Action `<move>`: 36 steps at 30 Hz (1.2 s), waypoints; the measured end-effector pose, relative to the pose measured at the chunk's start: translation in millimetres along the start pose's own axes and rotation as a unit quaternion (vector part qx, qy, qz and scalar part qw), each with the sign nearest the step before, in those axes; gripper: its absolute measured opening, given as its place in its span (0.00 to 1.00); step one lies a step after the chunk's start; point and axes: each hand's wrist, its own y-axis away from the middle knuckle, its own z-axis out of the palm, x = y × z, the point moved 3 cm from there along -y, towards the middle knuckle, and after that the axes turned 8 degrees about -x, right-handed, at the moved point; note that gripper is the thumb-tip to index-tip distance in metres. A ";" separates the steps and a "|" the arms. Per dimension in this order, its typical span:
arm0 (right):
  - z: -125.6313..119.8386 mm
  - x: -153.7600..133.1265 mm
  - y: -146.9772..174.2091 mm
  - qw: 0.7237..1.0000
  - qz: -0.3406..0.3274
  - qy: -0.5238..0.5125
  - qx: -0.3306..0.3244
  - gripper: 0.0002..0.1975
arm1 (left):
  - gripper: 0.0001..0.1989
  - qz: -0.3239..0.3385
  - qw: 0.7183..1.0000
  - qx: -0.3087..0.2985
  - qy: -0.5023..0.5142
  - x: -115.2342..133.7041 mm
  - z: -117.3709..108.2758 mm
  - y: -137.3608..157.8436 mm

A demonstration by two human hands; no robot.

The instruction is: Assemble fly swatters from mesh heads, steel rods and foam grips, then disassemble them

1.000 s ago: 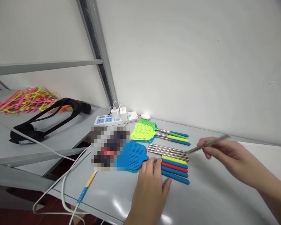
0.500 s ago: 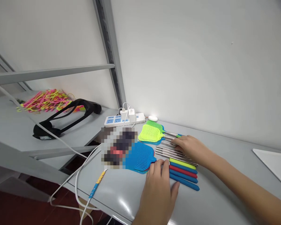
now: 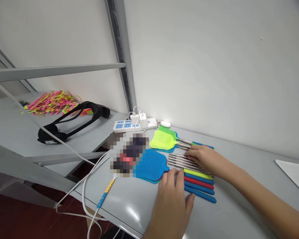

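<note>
My left hand (image 3: 170, 199) is beside the necks of stacked fly swatter heads, a blue one (image 3: 155, 166) on top. Its fingers are slightly bent and its thumb is held apart near the left ends of the blue, red and yellow-green handles (image 3: 199, 183). My right hand (image 3: 205, 158) curls over a row of silver metal rods (image 3: 181, 162), fingertips on the upper rods; its palm hides their right part. Behind it lie assembled swatters with yellow-green (image 3: 162, 140) and green (image 3: 168, 131) heads and metal shafts.
A white power strip (image 3: 122, 126) with plugged-in chargers stands by the wall. White cables (image 3: 84, 196) hang over the table's left edge. On the left shelf are a black headband-like frame (image 3: 77, 129) and a pink-yellow pile (image 3: 53, 103). A white tray (image 3: 292, 174) lies at right.
The separate rod under my right hand now lies against the row, and the hand has come down nearer to it. My left hand stays by the swatter necks. The view has shifted slightly.
</note>
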 end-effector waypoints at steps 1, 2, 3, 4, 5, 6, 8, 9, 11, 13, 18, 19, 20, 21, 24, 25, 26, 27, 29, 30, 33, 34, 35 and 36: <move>-0.7 0.1 0.0 1.000 -0.002 0.003 -0.001 0.16 | 0.26 0.000 1.000 0.000 0.000 0.3 -0.4 -0.1; -1.4 0.0 0.6 1.000 -0.003 0.005 -0.001 0.17 | 0.26 0.000 1.000 -0.001 0.000 0.6 -0.9 -0.2; -2.1 -0.3 2.3 1.000 -0.002 0.004 0.004 0.17 | 0.26 0.000 1.000 -0.002 -0.001 0.9 -1.3 -0.4; -2.7 -0.9 5.6 1.000 0.002 -0.006 0.016 0.17 | 0.26 -0.001 1.000 -0.003 -0.002 1.2 -1.7 -0.4; -2.8 -1.7 10.9 0.999 0.011 -0.028 0.036 0.17 | 0.26 -0.001 1.000 -0.003 -0.005 1.4 -2.1 -0.4; -2.2 -2.9 18.7 0.995 0.028 -0.064 0.067 0.17 | 0.26 -0.001 1.000 -0.002 -0.008 1.5 -2.2 -0.3; 3.0 -5.8 41.4 0.968 0.085 -0.174 0.158 0.17 | 0.25 -0.001 1.000 -0.002 -0.015 1.6 -2.2 -0.1; 8.7 -8.0 55.6 0.940 0.120 -0.241 0.209 0.17 | 0.25 0.001 1.000 -0.001 -0.019 1.5 -2.0 0.1; 26.2 -14.6 85.4 0.853 0.188 -0.379 0.307 0.19 | 0.24 0.005 1.000 0.005 -0.029 1.0 -1.4 0.2; 47.5 -26.2 107.4 0.770 0.206 -0.497 0.344 0.21 | 0.25 0.015 0.999 0.017 -0.042 -0.3 0.1 -0.1; 73.4 -54.7 120.0 0.675 0.195 -0.614 0.359 0.23 | 0.24 0.064 0.989 0.090 -0.101 -6.4 7.0 -1.2; 73.6 -58.8 117.9 0.669 0.194 -0.623 0.358 0.24 | 0.24 0.077 0.985 0.108 -0.113 -7.5 8.4 -1.2; 72.8 -62.5 115.4 0.663 0.192 -0.629 0.357 0.25 | 0.23 0.090 0.980 0.124 -0.124 -8.3 9.7 -1.2; 71.8 -65.9 112.9 0.658 0.191 -0.635 0.356 0.25 | 0.23 0.101 0.976 0.137 -0.134 -8.7 10.6 -1.1; 69.3 -75.4 106.8 0.650 0.195 -0.648 0.346 0.26 | 0.23 0.122 0.967 0.164 -0.151 -8.5 11.0 -0.5; 69.0 -78.0 105.6 0.648 0.195 -0.651 0.345 0.26 | 0.23 0.124 0.966 0.167 -0.154 -8.0 10.7 -0.3; 68.9 -80.2 104.8 0.645 0.193 -0.653 0.345 0.27 | 0.23 0.127 0.965 0.169 -0.157 -7.5 10.3 -0.2; 69.0 -81.8 104.1 0.643 0.190 -0.656 0.347 0.27 | 0.23 0.128 0.964 0.169 -0.159 -7.1 9.9 -0.2; 69.4 -82.9 103.5 0.636 0.184 -0.661 0.354 0.26 | 0.23 0.130 0.963 0.168 -0.163 -6.3 9.4 -0.3; 69.7 -82.6 103.2 0.631 0.182 -0.663 0.359 0.26 | 0.23 0.130 0.963 0.168 -0.165 -6.2 9.4 -0.5; 70.6 -79.7 101.4 0.622 0.184 -0.669 0.364 0.27 | 0.23 0.127 0.963 0.166 -0.171 -6.2 9.8 -0.8; 70.8 -78.8 100.5 0.620 0.185 -0.670 0.365 0.27 | 0.23 0.126 0.963 0.164 -0.171 -6.4 10.1 -0.9; 71.1 -78.0 99.8 0.619 0.185 -0.670 0.367 0.27 | 0.23 0.125 0.964 0.162 -0.170 -6.6 10.3 -1.0; 71.4 -77.4 99.2 0.619 0.184 -0.668 0.370 0.27 | 0.24 0.125 0.965 0.160 -0.168 -7.0 10.6 -1.0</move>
